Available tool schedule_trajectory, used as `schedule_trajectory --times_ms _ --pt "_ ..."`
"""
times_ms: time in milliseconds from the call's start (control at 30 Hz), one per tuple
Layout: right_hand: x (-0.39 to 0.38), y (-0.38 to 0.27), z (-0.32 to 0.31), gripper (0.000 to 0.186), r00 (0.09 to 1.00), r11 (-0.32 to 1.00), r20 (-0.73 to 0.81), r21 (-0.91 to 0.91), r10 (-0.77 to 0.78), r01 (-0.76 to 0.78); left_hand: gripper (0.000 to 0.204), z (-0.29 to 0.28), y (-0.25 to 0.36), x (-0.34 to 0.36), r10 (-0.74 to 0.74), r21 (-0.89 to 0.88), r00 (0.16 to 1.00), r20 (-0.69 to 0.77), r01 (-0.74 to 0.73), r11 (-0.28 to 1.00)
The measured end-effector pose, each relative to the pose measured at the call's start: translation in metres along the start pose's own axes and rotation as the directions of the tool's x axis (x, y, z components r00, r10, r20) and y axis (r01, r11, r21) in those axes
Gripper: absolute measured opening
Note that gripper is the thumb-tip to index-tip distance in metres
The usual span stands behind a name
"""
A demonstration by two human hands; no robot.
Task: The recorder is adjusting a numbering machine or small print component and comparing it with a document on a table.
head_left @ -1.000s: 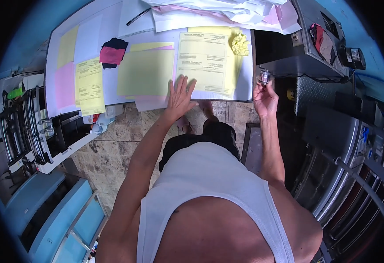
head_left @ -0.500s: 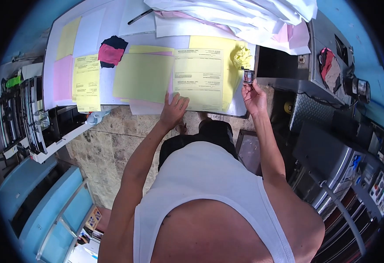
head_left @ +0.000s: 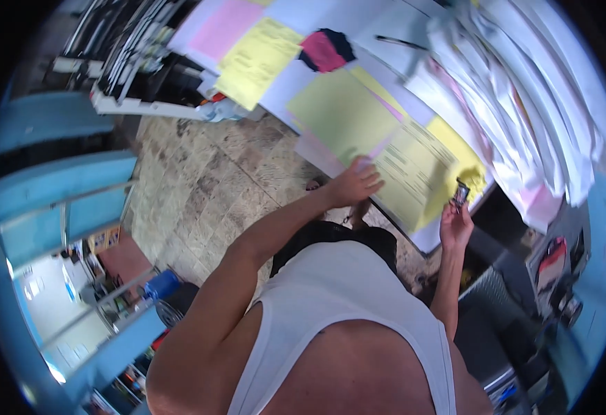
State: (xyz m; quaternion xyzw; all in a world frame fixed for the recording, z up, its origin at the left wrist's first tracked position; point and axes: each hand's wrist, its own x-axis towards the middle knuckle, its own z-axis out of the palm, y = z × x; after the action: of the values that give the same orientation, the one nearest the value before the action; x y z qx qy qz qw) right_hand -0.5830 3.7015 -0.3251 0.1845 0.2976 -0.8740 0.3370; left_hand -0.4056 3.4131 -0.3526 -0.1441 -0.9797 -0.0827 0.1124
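My right hand (head_left: 457, 225) is closed in a pinch on a small dark metal device (head_left: 461, 194), held up over the right end of the table. Its exact kind does not show. Under and beside it lies a crumpled yellow paper (head_left: 470, 181). My left hand (head_left: 355, 183) has its fingers apart and hovers at the table's near edge, with nothing visible in it. Closest to it are a printed yellow form (head_left: 414, 173) and a blank yellow-green sheet (head_left: 344, 111), with pink sheet edges showing around the latter.
A pink and black cloth (head_left: 326, 51), a black pen (head_left: 401, 42) and another printed yellow form (head_left: 260, 61) rest on the white tabletop. Large white sheets (head_left: 524, 90) are heaped at the right. Dark machinery (head_left: 497, 297) stands right of me; a rack (head_left: 130, 48) is at far left.
The view has turned, so the table now slants down to the right. My left hand has come off the sheets' near edge. The right hand still holds the metal device.
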Motion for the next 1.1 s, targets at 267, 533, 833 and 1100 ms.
schedule_trajectory --times_ms 267,533,833,1100 --pt "0.026 0.090 0.090 0.027 0.924 0.956 0.246 -0.081 0.292 -0.280 0.047 -0.073 0.002 -0.106 -0.412 -0.174 0.908 0.076 0.418 0.891" --pt "-0.017 0.326 0.236 0.024 0.688 0.806 0.422 -0.353 0.590 -0.474 0.053 -0.136 -0.062 -0.304 -0.870 -0.490 0.489 -0.060 0.745 0.452" --pt "-0.095 0.525 0.330 0.027 0.518 0.664 0.416 -0.438 0.747 -0.606 0.049 -0.167 -0.117 -0.554 -0.941 -0.465 0.328 0.088 0.849 0.253" --pt "-0.114 0.565 0.380 0.025 0.458 0.576 0.348 -0.488 0.818 -0.656 0.062 -0.213 -0.149 -0.570 -0.976 -0.677 0.177 0.126 0.735 0.046"
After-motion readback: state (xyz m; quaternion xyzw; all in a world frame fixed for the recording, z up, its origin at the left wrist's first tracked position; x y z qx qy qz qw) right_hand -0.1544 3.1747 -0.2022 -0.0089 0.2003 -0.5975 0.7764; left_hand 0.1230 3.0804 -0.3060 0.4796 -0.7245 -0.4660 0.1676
